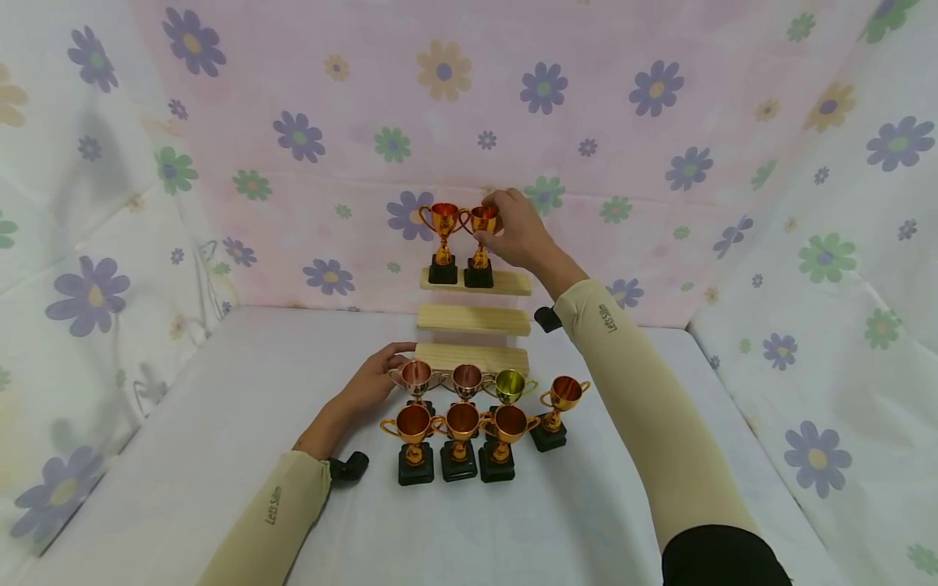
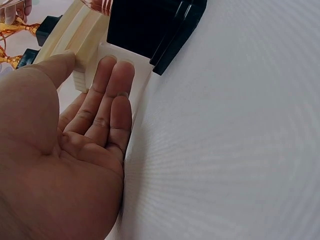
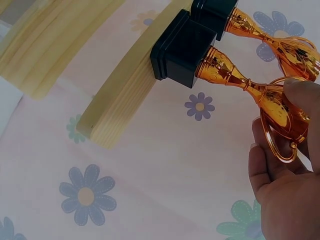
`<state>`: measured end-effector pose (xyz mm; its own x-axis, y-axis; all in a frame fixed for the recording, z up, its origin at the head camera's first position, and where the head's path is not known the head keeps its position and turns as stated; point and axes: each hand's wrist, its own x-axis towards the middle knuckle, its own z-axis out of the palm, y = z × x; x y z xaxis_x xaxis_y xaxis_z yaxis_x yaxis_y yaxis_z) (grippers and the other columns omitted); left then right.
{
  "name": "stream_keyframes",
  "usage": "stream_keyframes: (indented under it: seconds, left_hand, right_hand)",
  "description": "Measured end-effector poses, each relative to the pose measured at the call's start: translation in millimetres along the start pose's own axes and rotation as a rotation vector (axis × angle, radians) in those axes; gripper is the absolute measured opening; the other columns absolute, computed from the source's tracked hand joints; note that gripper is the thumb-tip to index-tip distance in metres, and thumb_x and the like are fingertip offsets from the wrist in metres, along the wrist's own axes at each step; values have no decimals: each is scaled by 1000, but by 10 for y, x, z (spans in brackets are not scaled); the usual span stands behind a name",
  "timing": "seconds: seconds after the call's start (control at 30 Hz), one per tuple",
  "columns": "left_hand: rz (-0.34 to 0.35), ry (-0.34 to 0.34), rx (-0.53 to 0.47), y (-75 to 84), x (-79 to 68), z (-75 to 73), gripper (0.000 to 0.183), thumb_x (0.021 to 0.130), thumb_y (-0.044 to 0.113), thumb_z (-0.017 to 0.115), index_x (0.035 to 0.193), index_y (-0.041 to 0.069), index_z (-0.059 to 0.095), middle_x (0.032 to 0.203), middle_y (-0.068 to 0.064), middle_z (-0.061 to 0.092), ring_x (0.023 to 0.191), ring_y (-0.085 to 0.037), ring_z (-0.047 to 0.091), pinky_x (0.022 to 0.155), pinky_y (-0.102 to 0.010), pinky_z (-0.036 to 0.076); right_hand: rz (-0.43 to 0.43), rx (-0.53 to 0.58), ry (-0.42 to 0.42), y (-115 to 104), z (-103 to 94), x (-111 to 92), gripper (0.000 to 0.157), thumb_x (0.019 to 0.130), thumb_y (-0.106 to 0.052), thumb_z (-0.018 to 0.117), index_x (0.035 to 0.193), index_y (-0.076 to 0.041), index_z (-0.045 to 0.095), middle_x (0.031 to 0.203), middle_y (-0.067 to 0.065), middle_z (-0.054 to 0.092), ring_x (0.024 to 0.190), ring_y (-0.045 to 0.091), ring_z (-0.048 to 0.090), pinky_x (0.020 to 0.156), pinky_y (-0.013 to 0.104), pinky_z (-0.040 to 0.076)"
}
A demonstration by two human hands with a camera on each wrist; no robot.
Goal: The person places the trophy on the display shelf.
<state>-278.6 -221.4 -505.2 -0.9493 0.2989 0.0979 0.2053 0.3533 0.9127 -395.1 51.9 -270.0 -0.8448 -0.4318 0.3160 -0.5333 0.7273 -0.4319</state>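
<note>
My right hand (image 1: 516, 232) grips a small orange-gold trophy cup (image 3: 270, 102) by its bowl and handle. The black base of that cup sits on the top plank (image 1: 513, 282) of a three-step wooden stand, right of a matching trophy cup (image 1: 443, 271). At the stand's lower left, my left hand (image 1: 370, 382) reaches to the end of the lowest plank (image 1: 469, 356). In the left wrist view its thumb (image 2: 65, 62) rests against the plank's end, with the other fingers extended below, close to a black trophy base (image 2: 142, 25).
Before the stand, a front row of orange-gold trophies (image 1: 458, 468) stands close to two copper-coloured ones (image 1: 466, 381) and a yellow-gold one (image 1: 509, 385). Another orange-gold trophy (image 1: 551, 433) stands apart on the right. The middle plank (image 1: 472, 319) is bare. Flowered cloth (image 1: 330, 163) hangs behind the white table (image 1: 242, 391).
</note>
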Motion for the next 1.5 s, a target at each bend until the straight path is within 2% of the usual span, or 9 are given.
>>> stream_keyframes:
  seconds: [0.13,0.43,0.57,0.7,0.9,1.07,1.27,1.5]
  left_hand:
    - [7,2,4,6,1,0,57,102,-2,52,157,2,43,125,-20,73,117,-31,68,106,-50,43]
    - [-10,3,5,17,-7,-4,62,96,-7,52,157,2,43,122,-18,73,109,-23,68,100,-38,43]
    - [-2,5,8,30,-9,-1,59,99,-5,52,157,2,44,121,-18,74,108,-23,69,101,-39,44]
    - [40,-3,9,36,-10,0,59,98,-8,47,157,-1,43,123,-23,72,108,-26,70,96,-37,48]
    - [21,-2,11,33,-25,-13,59,100,-6,49,158,1,43,125,-21,72,111,-26,69,98,-37,45]
    - [25,-9,-12,17,-19,-10,56,102,-4,51,158,2,43,126,-22,72,111,-27,70,98,-39,47]
    - [23,-4,11,31,-32,16,58,101,-5,48,158,1,43,125,-20,73,109,-25,68,97,-41,43]
    - [16,5,18,27,-27,11,58,100,-6,48,157,1,43,123,-21,73,107,-24,68,95,-40,44]
  right_hand:
    - [-4,5,6,16,-1,-6,58,101,-26,74,149,-3,51,144,15,50,118,28,53,108,40,47]
    - [-9,89,36,86,-60,-107,68,98,-29,76,153,-2,46,150,17,44,123,32,54,108,45,47]
    - [-22,104,46,120,-133,-201,69,99,-28,74,155,-1,42,148,19,43,127,35,52,109,47,45]
    - [-11,125,53,176,-236,-325,70,101,-26,70,157,0,37,147,21,44,128,37,51,109,49,43]
    - [3,165,77,260,-375,-489,70,103,-28,67,158,1,36,144,22,47,129,38,52,110,51,44]
    - [11,201,130,302,-414,-688,66,103,-29,67,155,1,40,143,21,50,129,36,54,111,53,43]
    - [-29,256,192,348,-356,-1025,58,103,-24,67,151,2,46,141,22,52,128,38,54,109,56,43]
    - [-12,375,239,557,-241,-1384,50,104,-19,66,147,0,51,141,20,56,127,38,56,107,57,43]
